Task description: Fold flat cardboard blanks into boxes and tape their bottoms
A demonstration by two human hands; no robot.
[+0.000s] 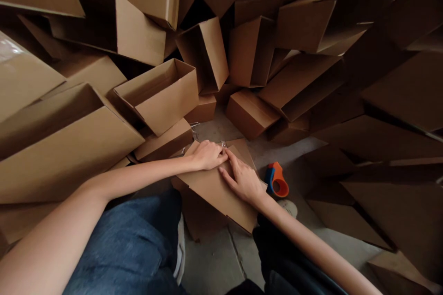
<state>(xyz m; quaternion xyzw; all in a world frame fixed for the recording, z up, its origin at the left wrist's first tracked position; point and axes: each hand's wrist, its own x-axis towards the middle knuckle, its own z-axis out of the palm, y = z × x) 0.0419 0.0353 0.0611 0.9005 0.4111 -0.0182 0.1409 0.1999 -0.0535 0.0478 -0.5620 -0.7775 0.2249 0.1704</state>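
Observation:
A cardboard box [211, 190] stands on the floor between my legs, its top flaps folded inward. My left hand [207, 155] rests on the far part of the top, its fingers bent and closed near the seam; what they hold, if anything, is hidden. A small shiny clear strip, which looks like tape [223, 144], shows just beyond the fingertips. My right hand [244, 180] lies on the right flap with fingers stretched out, the index fingertip touching the left hand's fingers. An orange and blue tape dispenser [282, 186] is on the floor right of the box, in neither hand.
Open cardboard boxes are heaped all around, such as one at front left [166, 106], a large one at left [69, 147] and one at right [301, 83]. Grey concrete floor [221, 258] shows between my legs. My right shoe [289, 207] is by the dispenser.

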